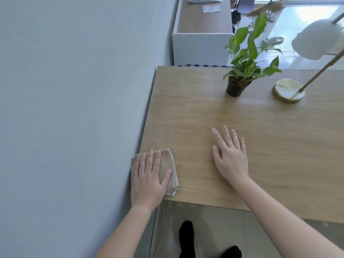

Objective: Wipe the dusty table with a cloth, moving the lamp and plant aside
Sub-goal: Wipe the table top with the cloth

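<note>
Table (195,112): pale wood grain, left edge against a grey wall (74,90), filling the view from 6 to 3 o'clock.
Cloth (170,161): beige, folded, at the table's near-left corner, about 7 o'clock, butted against the wall.
Left hand (149,179): flat on the cloth, fingers straight and pressing down, not curled round it.
Right hand (230,157): at 5 o'clock, palm down on bare wood, fingers spread, holding nothing.
Plant (235,88): green leaves in a small black pot, upright at 1 o'clock, well apart from both hands.
Lamp (288,91): round brass base at 2 o'clock, near the plant; slanted stem, white shade overhanging.
Risk, plant: likely light and top-heavy; toppling and spilled soil from a careless sweep or a grab at the leaves.
Risk, lamp: probably prone to tipping, given the leaning stem; best moved by the base.
Risk, wiping: dust pushed off the near edge; missed strip along the wall.
Writing: none readable; small patterned tag at the cloth's near corner, too blurred to read.
Beyond: white cabinet (201,43) at 12 o'clock; thin cord (163,216) hanging below the near edge at 6 o'clock.
</note>
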`<act>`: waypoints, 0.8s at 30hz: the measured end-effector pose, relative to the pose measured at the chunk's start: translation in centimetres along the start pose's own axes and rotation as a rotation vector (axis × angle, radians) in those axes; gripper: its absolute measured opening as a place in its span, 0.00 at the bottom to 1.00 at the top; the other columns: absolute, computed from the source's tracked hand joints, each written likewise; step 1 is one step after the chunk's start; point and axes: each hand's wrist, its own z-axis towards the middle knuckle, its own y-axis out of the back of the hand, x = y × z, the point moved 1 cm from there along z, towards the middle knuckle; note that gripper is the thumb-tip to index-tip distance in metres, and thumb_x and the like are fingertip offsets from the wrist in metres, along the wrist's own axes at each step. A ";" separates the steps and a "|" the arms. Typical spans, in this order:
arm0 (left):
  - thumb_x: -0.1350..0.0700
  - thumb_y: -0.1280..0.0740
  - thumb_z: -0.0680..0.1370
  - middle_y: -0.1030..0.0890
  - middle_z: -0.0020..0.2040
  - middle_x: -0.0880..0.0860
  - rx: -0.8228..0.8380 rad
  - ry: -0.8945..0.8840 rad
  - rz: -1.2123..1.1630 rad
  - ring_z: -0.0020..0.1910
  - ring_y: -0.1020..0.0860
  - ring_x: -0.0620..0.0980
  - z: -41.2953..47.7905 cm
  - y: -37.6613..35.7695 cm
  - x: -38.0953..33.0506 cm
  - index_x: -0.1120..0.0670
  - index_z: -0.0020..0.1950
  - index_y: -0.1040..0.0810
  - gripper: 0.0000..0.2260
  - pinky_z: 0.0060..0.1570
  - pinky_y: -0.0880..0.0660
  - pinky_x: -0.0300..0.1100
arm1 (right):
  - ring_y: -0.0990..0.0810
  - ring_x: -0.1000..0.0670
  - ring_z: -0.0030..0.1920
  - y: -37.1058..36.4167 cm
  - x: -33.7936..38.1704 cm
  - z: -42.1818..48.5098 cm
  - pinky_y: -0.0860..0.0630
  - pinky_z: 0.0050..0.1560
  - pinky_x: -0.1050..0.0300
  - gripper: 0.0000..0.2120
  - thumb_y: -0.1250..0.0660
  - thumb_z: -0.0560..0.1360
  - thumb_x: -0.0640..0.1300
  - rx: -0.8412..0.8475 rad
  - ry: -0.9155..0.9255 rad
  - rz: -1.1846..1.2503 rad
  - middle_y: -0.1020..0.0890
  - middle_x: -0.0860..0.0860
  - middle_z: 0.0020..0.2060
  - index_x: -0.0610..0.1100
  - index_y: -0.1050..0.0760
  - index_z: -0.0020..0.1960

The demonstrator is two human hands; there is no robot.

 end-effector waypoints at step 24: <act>0.30 0.58 0.84 0.55 0.89 0.50 0.000 0.066 -0.097 0.87 0.57 0.53 36.6 6.3 -5.3 0.47 0.89 0.57 0.36 0.85 0.59 0.53 | 0.55 0.51 0.86 -2.1 0.1 8.4 0.56 0.85 0.42 0.29 0.54 0.85 0.59 0.034 -0.135 -0.126 0.48 0.55 0.85 0.63 0.51 0.85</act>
